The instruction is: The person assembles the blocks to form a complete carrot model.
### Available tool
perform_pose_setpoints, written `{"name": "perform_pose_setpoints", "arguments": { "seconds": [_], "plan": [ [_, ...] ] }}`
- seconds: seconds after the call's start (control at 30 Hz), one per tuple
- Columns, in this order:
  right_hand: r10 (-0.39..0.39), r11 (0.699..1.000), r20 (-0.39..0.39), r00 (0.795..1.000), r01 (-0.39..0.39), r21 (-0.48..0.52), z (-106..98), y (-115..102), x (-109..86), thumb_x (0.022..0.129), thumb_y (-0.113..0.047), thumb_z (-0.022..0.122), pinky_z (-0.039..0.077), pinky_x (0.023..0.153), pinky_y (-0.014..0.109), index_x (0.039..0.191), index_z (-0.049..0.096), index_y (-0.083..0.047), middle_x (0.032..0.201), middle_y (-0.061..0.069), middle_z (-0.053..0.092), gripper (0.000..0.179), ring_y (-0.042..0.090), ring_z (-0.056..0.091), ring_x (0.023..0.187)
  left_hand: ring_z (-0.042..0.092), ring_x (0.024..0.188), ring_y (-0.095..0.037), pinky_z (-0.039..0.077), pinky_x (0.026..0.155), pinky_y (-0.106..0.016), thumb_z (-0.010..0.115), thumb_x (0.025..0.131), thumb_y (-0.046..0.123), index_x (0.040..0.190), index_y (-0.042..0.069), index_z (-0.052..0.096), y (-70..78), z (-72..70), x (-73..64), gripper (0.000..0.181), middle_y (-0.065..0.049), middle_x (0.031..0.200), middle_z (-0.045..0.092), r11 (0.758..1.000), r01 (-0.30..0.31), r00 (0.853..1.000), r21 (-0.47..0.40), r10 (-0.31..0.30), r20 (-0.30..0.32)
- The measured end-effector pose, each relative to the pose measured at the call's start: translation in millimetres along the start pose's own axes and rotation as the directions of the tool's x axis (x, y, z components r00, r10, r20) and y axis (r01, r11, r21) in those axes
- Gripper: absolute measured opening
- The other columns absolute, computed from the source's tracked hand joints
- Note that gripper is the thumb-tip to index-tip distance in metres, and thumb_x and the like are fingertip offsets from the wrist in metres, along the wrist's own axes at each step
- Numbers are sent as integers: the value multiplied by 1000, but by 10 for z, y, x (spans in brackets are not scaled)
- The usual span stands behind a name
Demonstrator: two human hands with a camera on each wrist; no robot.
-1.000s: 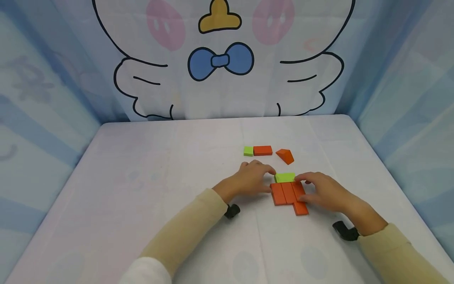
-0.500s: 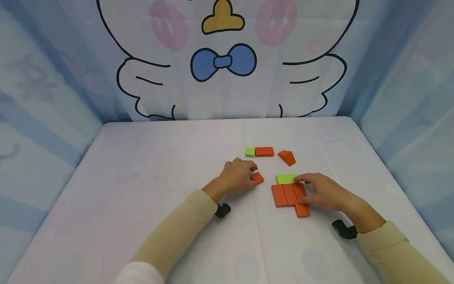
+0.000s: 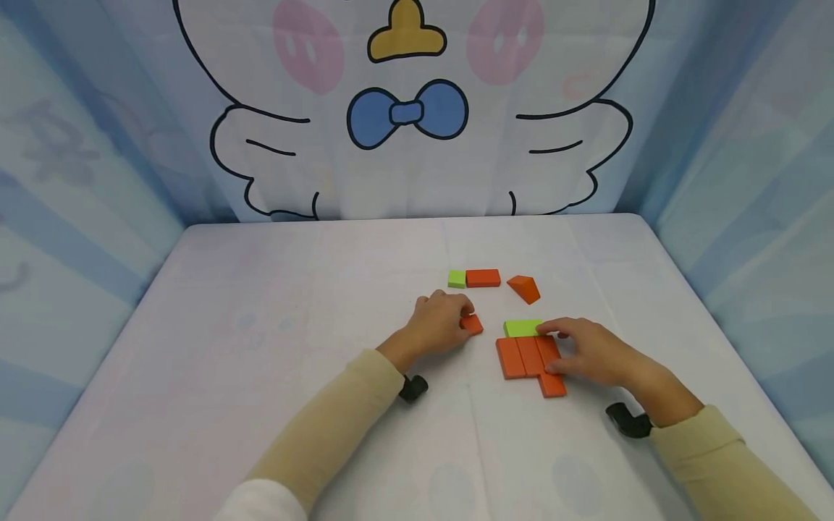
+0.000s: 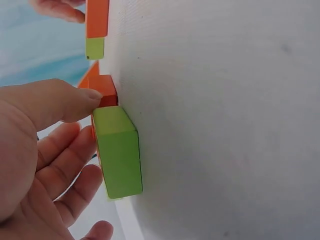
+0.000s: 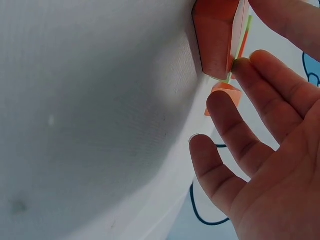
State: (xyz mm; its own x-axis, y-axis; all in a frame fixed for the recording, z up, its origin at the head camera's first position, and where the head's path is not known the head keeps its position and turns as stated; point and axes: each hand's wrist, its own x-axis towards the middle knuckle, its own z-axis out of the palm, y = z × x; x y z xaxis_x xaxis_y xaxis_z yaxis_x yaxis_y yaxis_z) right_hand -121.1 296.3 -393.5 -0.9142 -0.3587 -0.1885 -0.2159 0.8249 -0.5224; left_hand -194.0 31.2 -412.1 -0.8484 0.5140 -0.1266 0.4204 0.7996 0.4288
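Observation:
In the head view my left hand [image 3: 436,322] pinches a small orange block [image 3: 472,323] between thumb and fingers, low over the tabletop. The left wrist view shows a green block [image 4: 120,160] against the orange one, below the thumb; the hand hides it from the head view. My right hand [image 3: 596,351] rests at the right edge of a flat group of orange blocks [image 3: 519,356]. Its index fingertip touches a long green block [image 3: 521,328] lying along the group's far side, and its thumb touches the rightmost orange block. One orange block juts out at the near right corner.
Farther back lie a small green block [image 3: 457,279] and an orange block [image 3: 483,278] end to end. To their right is an orange wedge [image 3: 524,289]. A patterned cloth covers the table [image 3: 313,289]; printed curtains [image 3: 404,174] stand behind and at both sides.
My left hand has drawn back left from the block group, bringing the orange block into view, then turned it slightly. My right hand has stayed at the group's right edge.

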Motion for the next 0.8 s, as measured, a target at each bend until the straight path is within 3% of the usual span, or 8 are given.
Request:
{"name": "perform_pose_setpoints", "arguments": {
  "seconds": [0.17,0.3,0.53,0.8],
  "plan": [
    [13,1000,4,1000,-13,-5,2,1,2,87,-21,79,44,97,58,135,58,-3,132,18,57,55,39,53,116,52,108,-16,36,94,-38,74,91,25,124,14,67,33,-14,-28,35,6,109,66,1000,-9,1000,-8,9,-6],
    [25,1000,10,1000,-25,-8,0,-2,1,88,-22,78,44,97,59,135,57,-3,133,18,57,55,39,53,117,52,109,-15,36,97,-38,74,92,29,123,14,67,125,-36,-84,36,7,110,66,996,-86,996,-15,86,5],
    [-2,1000,1,1000,2,-9,2,6,0,87,-22,79,45,96,58,135,58,-1,132,18,58,56,39,54,115,51,104,-13,34,101,-38,73,92,28,122,16,67,348,15,-213,33,11,108,66,978,-206,977,-17,207,57],
    [-17,1000,-15,1000,17,-7,7,26,-7,87,-20,80,45,95,57,134,58,-2,131,16,59,55,38,54,114,50,100,-9,37,94,-35,76,90,32,118,17,69,512,165,-271,33,13,100,63,953,-302,951,-5,301,73]
  ]
}}
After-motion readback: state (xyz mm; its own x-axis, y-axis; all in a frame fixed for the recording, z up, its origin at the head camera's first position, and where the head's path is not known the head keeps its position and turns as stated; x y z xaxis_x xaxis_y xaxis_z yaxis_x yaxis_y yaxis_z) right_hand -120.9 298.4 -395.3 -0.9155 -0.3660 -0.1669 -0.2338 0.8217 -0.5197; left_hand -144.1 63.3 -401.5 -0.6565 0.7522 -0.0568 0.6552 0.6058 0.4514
